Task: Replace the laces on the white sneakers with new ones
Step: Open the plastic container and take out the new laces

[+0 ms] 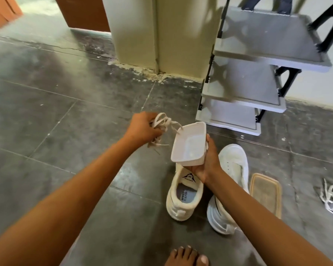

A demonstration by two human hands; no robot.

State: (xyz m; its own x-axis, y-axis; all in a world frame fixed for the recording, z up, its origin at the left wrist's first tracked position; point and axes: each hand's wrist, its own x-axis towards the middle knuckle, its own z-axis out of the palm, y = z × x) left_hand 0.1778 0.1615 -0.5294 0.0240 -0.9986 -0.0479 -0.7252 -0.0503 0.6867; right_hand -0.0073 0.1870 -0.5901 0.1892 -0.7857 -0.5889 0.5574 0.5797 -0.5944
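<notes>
The left hand [142,127] has its fingers curled round a loose lace bundle [162,120], whose flat, cream woven strands end in stiff tips that hang below the fist. The right hand [208,162] grips a white container [188,144] by its near end and right wall, thumb along the side and fingers beneath. The container is rectangular, thin-walled, smooth plastic. Its long axis runs away from the person, and its open mouth tilts toward the bundle. The bundle lies just left of the far rim, with one strand end at the rim; whether it touches cannot be determined. The white sneakers [179,208] rest on the tiled floor [65,131] directly below the right hand, toes pointing away, eyelets apparently unlaced. Their uppers are soft knit. The right hand is nearer to them.
</notes>
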